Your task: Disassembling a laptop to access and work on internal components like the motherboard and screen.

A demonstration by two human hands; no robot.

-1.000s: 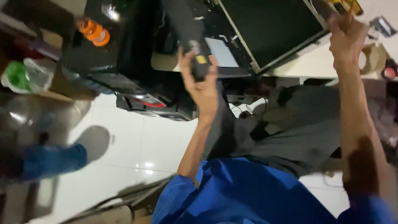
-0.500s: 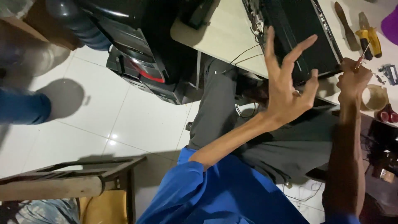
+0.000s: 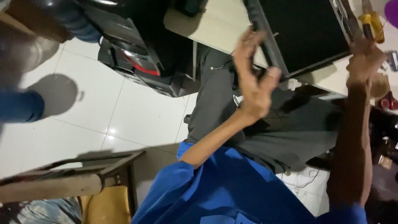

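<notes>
Overhead, left hand (image 3: 253, 89) touching black panel (image 3: 306, 33), right hand (image 3: 365, 62) near yellow-handled tool (image 3: 370, 23)

glossy white tile floor (image 3: 137, 120) with light glints, pale desk (image 3: 215, 29) above, wooden chair (image 3: 70, 178) lower left.

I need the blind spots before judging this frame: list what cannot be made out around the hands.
Head view:
- Right hand: blurred; whatever it touches is unclear.
- Black panel: cut off by the top edge.
- Left hand: covers part of the panel's edge.
- Yellow-handled tool: cut off at the top.
</notes>
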